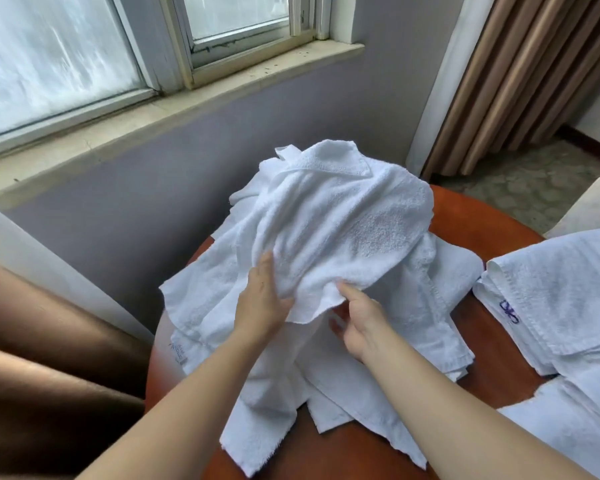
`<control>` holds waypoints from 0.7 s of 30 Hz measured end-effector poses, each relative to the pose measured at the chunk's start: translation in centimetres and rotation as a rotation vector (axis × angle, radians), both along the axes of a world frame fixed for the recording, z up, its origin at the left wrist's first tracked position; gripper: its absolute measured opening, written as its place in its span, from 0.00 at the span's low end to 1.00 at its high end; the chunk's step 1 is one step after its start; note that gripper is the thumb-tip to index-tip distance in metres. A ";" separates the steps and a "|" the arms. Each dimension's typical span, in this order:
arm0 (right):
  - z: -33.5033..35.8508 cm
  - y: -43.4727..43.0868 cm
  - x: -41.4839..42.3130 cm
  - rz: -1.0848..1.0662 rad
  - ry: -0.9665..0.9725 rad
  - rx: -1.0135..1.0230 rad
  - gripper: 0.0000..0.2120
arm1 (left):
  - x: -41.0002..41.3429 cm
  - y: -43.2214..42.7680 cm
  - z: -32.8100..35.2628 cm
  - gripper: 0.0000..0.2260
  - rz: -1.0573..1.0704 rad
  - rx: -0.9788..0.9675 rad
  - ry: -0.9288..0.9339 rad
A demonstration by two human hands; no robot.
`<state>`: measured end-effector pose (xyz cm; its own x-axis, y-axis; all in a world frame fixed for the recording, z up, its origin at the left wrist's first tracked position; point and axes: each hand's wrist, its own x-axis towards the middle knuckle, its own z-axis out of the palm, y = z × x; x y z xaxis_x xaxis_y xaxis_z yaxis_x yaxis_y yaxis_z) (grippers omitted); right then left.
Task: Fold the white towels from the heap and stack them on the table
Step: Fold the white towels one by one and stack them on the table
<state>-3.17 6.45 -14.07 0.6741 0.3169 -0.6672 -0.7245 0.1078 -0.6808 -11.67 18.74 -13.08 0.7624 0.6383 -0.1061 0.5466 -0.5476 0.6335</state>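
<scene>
2 hands [264, 299] [357, 322], 1 heap [343, 216] (white)

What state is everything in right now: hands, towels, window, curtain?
Left hand, lies on the top towel, fingers straight.
Right hand, pinches the top towel's near edge.
Top towel, crumpled, unfolded, draped over the heap.
Heap, loose, unfolded, on the table.
Folded towels, stacked flat at the table's right.
Window, looks shut.
Curtain, gathered to the side.
</scene>
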 end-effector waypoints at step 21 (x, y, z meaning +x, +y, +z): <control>3.3 -8.4 2.3 -0.024 -0.157 0.027 0.18 | 3.4 -3.7 3.0 0.23 -0.033 0.167 -0.267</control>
